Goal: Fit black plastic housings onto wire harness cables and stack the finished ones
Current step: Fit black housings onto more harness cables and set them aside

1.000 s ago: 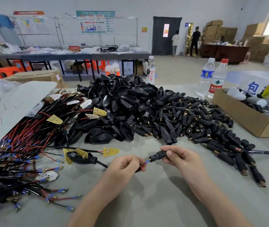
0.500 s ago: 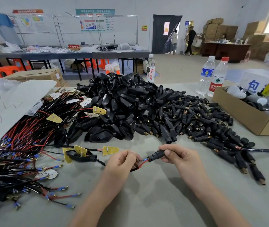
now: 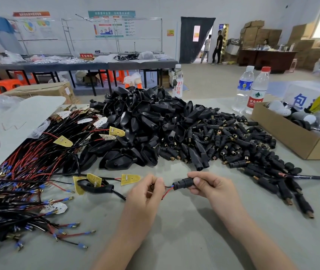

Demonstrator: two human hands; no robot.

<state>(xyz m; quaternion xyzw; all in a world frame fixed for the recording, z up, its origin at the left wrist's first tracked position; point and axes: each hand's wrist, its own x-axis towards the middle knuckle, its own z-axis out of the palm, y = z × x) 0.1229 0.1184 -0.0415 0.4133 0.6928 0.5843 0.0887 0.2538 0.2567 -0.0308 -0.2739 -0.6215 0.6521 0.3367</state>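
Both hands have pulled a little apart since a moment ago, so more red and black wire (image 3: 167, 190) now shows between them, and the two people at the far doorway have moved.

The right hand (image 3: 211, 185) pinches a small black plug housing (image 3: 184, 183) between thumb and fingers (image 3: 197, 180), closed snug on it. A blue wire end sits right at the left mouth of the housing. The left hand (image 3: 145, 191) has its fingers curled closed on the wire, just left of the housing. Both hands are raised a bit over the near part of the grey bench (image 3: 184, 240).

The cable runs left from the left hand to a bigger black shell (image 3: 95, 187) lying on the bench with yellow boards (image 3: 130, 178) beside it. On the far left lies a big tangle of wire harnesses (image 3: 19, 172) with red and black wires and blue tips. In the middle, farther away, is a heap of large black shells (image 3: 135, 125). To its right is a spread of small black plug housings (image 3: 242, 145).

A cardboard box (image 3: 291, 139) sits on the far right, and two water bottles (image 3: 252, 90) stand just behind its near left corner.
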